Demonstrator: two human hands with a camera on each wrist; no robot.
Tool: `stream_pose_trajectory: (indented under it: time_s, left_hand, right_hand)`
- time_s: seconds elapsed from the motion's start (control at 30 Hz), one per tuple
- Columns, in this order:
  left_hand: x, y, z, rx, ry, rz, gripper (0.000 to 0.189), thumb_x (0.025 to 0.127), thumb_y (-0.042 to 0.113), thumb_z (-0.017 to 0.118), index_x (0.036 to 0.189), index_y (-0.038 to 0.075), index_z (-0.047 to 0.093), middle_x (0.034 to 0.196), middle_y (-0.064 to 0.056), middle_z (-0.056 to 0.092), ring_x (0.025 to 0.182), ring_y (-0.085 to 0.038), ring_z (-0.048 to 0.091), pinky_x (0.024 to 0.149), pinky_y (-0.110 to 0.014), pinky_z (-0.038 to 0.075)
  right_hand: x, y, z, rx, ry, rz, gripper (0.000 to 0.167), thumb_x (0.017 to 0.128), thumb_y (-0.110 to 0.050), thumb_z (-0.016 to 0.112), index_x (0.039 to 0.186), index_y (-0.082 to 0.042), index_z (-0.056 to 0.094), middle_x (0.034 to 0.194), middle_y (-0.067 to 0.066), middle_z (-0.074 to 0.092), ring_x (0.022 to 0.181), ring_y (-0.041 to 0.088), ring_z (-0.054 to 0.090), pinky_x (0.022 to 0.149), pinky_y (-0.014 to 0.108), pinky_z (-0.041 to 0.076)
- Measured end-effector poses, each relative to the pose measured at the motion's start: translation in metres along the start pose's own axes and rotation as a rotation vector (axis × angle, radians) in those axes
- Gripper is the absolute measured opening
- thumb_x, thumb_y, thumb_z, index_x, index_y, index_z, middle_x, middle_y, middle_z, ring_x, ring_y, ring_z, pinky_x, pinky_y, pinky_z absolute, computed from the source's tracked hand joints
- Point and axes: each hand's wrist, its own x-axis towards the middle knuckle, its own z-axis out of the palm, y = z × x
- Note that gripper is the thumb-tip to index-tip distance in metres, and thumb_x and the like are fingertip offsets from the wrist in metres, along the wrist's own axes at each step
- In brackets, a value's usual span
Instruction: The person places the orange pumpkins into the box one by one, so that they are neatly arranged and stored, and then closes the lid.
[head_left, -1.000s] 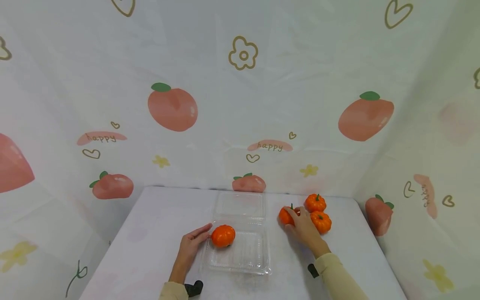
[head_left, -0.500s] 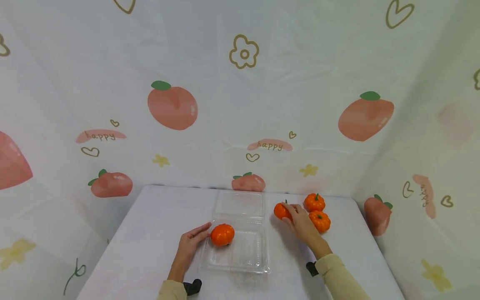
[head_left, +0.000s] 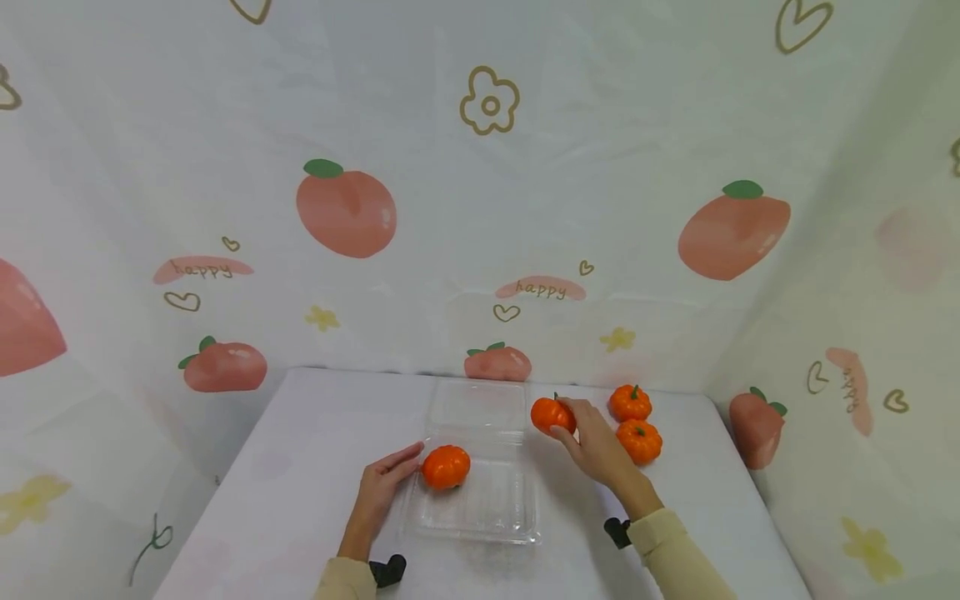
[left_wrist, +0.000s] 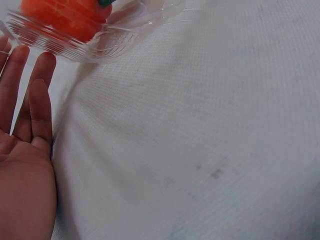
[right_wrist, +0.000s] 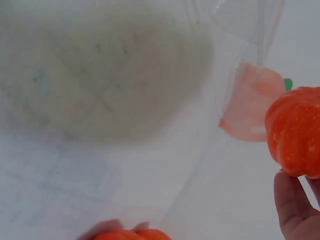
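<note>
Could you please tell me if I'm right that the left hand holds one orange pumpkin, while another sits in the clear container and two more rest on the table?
Not quite: the head view shows the right hand holding the orange pumpkin. Another pumpkin does sit in the clear container, and two more rest on the table.

There was the box (head_left: 501,492), open in the middle of the table (head_left: 315,450), its lid (head_left: 477,406) spread on the far side! One pumpkin (head_left: 446,467) sat in the box's far left part, and just left of it, at the box's left edge, was the left hand (head_left: 382,483). Over to the right, the right hand (head_left: 597,442) had the held pumpkin (head_left: 550,414) just right of the lid! Farther right came a far pumpkin (head_left: 631,403), a near pumpkin (head_left: 640,441) right before it. Behind the table stood the curtain (head_left: 420,317).
</note>
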Motion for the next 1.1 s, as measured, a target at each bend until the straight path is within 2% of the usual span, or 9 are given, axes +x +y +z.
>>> stream_pose_trajectory:
  time_s: [0.13,0.33,0.57,0.6,0.77,0.87,1.1]
  left_hand:
    - [0.000,-0.001,0.001,0.015,0.005,0.017,0.043,0.091,0.037,0.076,0.129,0.019,0.072,0.134,0.004,0.071,0.135,-0.007,0.058,0.102,-0.009,0.047]
    - [-0.001,0.000,0.001,0.017,0.005,0.013,0.044,0.091,0.039,0.075,0.130,0.019,0.072,0.134,0.004,0.071,0.136,-0.010,0.058,0.102,-0.008,0.047]
    - [0.001,-0.001,0.000,0.010,-0.001,-0.024,0.044,0.090,0.040,0.076,0.129,0.022,0.072,0.133,0.008,0.071,0.123,0.010,0.059,0.099,-0.005,0.045]
    - [0.001,-0.001,0.000,0.012,0.001,-0.026,0.043,0.090,0.040,0.076,0.129,0.023,0.072,0.133,0.009,0.071,0.124,0.009,0.059,0.100,-0.006,0.046]
    - [0.002,-0.001,0.001,0.020,0.010,-0.013,0.043,0.090,0.039,0.075,0.129,0.020,0.072,0.133,0.006,0.071,0.138,-0.013,0.057,0.108,-0.017,0.048]
    - [0.002,0.000,0.001,0.012,0.007,-0.013,0.044,0.091,0.038,0.075,0.130,0.019,0.072,0.134,0.004,0.070,0.140,-0.016,0.055,0.109,-0.018,0.048]
    - [0.000,0.001,0.002,0.004,0.017,-0.015,0.043,0.091,0.037,0.076,0.129,0.018,0.072,0.134,0.003,0.071,0.126,0.004,0.060,0.099,-0.005,0.046]
  right_hand:
    - [0.001,-0.006,0.001,-0.016,0.029,-0.059,0.055,0.095,-0.034,0.072,0.140,-0.008,0.055,0.128,0.007,0.065,0.106,0.019,0.059,0.094,0.042,0.058]
    - [0.000,-0.018,0.002,-0.009,0.032,-0.098,0.055,0.094,-0.037,0.074,0.139,-0.010,0.057,0.125,0.004,0.066,0.100,0.013,0.055,0.087,0.032,0.056]
    - [0.000,-0.030,0.004,0.031,0.033,-0.127,0.053,0.088,-0.032,0.080,0.131,-0.008,0.060,0.113,0.004,0.065,0.094,0.011,0.050,0.077,0.023,0.051]
    - [0.000,-0.031,0.004,0.040,0.030,-0.129,0.052,0.088,-0.032,0.080,0.130,-0.009,0.061,0.112,0.004,0.065,0.094,0.011,0.050,0.077,0.023,0.051]
    - [0.000,-0.038,0.009,0.068,0.000,-0.135,0.051,0.087,-0.036,0.080,0.128,-0.011,0.062,0.109,-0.001,0.064,0.092,0.008,0.048,0.073,0.018,0.048]
    - [-0.001,-0.043,0.011,0.071,-0.016,-0.150,0.051,0.087,-0.039,0.079,0.128,-0.013,0.063,0.108,-0.003,0.064,0.090,0.007,0.047,0.072,0.017,0.048]
    - [-0.003,-0.053,0.019,0.097,-0.050,-0.195,0.048,0.087,-0.043,0.077,0.125,-0.016,0.065,0.107,-0.006,0.065,0.090,0.005,0.047,0.073,0.017,0.048]
